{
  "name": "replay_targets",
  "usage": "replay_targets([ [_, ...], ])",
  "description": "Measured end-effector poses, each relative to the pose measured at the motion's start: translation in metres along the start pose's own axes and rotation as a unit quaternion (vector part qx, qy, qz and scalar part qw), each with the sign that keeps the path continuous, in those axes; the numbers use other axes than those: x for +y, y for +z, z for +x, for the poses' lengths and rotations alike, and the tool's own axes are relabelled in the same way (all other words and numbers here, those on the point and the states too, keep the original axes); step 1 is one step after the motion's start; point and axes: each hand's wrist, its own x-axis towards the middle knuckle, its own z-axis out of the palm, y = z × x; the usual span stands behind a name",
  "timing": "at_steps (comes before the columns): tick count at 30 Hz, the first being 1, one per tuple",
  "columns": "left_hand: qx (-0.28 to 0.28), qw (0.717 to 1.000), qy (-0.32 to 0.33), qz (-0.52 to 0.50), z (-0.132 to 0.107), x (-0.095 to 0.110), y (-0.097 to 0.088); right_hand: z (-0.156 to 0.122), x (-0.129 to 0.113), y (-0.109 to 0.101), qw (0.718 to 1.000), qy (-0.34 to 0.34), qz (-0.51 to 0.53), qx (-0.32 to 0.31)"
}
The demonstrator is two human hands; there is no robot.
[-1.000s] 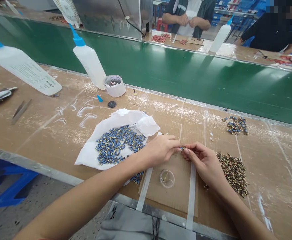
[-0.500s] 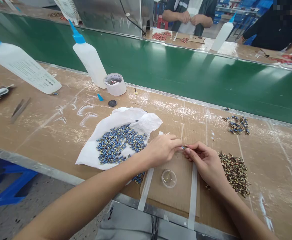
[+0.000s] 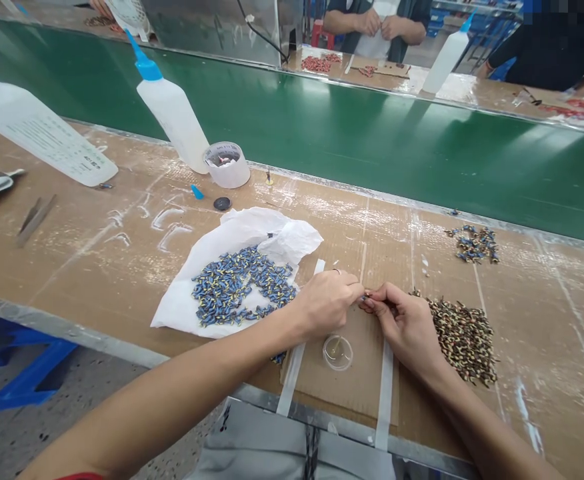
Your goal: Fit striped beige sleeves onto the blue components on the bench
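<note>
Pinching a tiny, mostly hidden blue piece (image 3: pixel 365 297) between them, the person's left hand (image 3: pixel 326 301) and right hand (image 3: pixel 408 325) each have a closed grip; a round clear plastic cup (image 3: pixel 337 353) sits at seven o'clock from it.

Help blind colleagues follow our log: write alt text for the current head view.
A person's left hand and right hand pinch a tiny part between their fingertips, over a cardboard pad bearing a small clear cup. Blue-and-yellow pieces lie on white paper to the left, a brown-and-yellow pile to the right; a green surface runs behind.
</note>
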Motion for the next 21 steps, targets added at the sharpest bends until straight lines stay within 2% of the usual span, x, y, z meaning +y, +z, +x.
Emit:
replay_targets([
  [5,-0.005,1.000,0.001,-0.006,-0.001,-0.001,0.001,0.000,-0.001,0.001,0.999,-0.021,-0.026,0.004],
  [8,-0.003,1.000,-0.001,-0.007,-0.002,-0.002,-0.001,-0.001,-0.001,0.002,1.000,-0.010,-0.012,0.009],
  [11,-0.010,0.999,-0.022,-0.023,-0.001,-0.002,-0.007,0.001,0.001,0.001,0.999,0.027,0.026,-0.004],
  [14,-0.014,0.996,-0.033,-0.080,-0.001,-0.003,-0.014,0.002,0.001,-0.005,0.995,0.055,0.080,-0.028],
  [21,-0.026,0.986,-0.025,-0.160,-0.004,-0.007,-0.021,0.002,-0.005,-0.012,0.984,0.053,0.169,-0.026],
])
